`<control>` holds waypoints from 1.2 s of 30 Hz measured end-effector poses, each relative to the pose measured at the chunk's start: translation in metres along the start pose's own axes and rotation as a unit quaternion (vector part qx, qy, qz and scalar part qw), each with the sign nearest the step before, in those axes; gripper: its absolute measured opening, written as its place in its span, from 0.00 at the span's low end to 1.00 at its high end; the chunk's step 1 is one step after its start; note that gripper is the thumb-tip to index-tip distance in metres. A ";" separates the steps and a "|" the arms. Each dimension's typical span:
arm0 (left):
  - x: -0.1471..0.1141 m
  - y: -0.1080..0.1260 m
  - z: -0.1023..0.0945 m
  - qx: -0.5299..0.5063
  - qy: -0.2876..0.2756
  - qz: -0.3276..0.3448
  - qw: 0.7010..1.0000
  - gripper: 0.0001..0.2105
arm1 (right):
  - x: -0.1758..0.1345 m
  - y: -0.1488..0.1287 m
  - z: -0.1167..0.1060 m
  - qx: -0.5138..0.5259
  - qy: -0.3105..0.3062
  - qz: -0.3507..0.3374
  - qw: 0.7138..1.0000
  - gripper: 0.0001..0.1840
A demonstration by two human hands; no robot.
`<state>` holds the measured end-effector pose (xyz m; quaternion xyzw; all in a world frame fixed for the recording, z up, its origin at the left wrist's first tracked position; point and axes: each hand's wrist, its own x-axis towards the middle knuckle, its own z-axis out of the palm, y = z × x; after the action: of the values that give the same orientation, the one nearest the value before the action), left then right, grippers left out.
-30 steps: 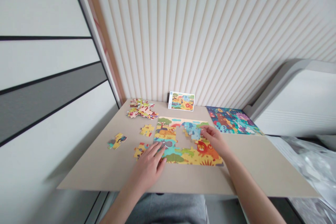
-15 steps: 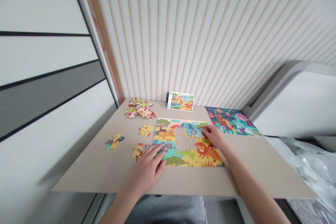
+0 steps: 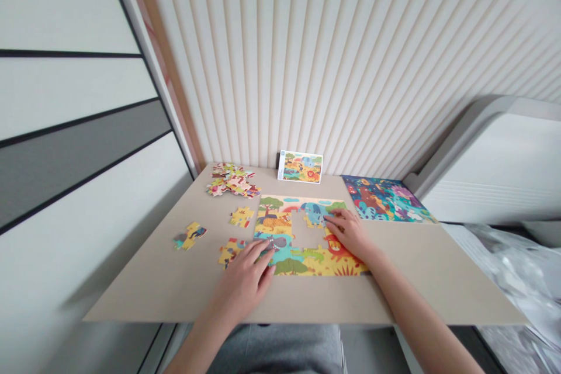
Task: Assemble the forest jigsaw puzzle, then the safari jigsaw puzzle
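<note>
An animal jigsaw puzzle [image 3: 302, 269] lies flat on the table, its outer parts joined around a gap in the middle where the tabletop shows. My left hand [image 3: 248, 274] rests with fingers stretched out over the puzzle's left edge, by the grey hippo. Beside the gap, my right hand [image 3: 350, 232] lies on the right part of the puzzle, fingertips touching the area just below the blue elephant [image 3: 313, 212]. Its fingers are extended, and no loose piece shows in them. Left of the puzzle lie joined yellow pieces [image 3: 241, 217] and a cluster [image 3: 230, 250] partly behind my left hand.
A picture card [image 3: 300, 167] of the animal scene leans at the back. A heap of loose pieces [image 3: 232, 180] sits at the back left, a small joined group [image 3: 190, 235] farther forward. A dark blue finished puzzle [image 3: 385, 198] lies at the right. Clear plastic [image 3: 517, 269] lies beyond the table [image 3: 438, 274].
My right hand has slid left and slightly down across the puzzle, toward the gap, now covering part of the lions. My left hand stays in place. The view has shifted slightly.
</note>
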<state>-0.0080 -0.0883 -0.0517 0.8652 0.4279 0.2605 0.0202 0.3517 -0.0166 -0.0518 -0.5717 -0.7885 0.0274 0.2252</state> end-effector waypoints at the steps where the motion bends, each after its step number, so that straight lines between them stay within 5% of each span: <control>1: 0.000 0.000 0.000 -0.001 -0.001 -0.001 1.000 0.16 | -0.001 -0.001 0.000 -0.009 -0.004 -0.002 1.000 0.18; 17: 0.000 0.000 -0.001 -0.017 -0.002 -0.006 1.000 0.16 | -0.012 0.005 -0.002 0.030 -0.017 -0.006 0.999 0.19; 24: -0.001 -0.002 -0.001 -0.031 -0.022 -0.003 0.999 0.19 | -0.012 0.025 -0.004 0.060 0.095 0.071 0.991 0.26; 27: -0.001 -0.004 -0.002 -0.035 -0.029 0.008 0.999 0.19 | -0.015 0.029 -0.006 0.040 0.048 0.076 0.995 0.31; 32: 0.002 -0.007 0.002 -0.025 -0.027 0.015 0.999 0.19 | -0.021 0.020 -0.005 -0.028 -0.116 0.057 0.991 0.40; 36: 0.003 -0.008 0.004 -0.017 -0.031 0.020 0.999 0.18 | -0.021 0.012 -0.005 -0.061 -0.141 0.079 0.985 0.41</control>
<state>-0.0103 -0.0805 -0.0560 0.8809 0.4050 0.2412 0.0424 0.3690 -0.0328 -0.0576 -0.6352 -0.7650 0.0771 0.0732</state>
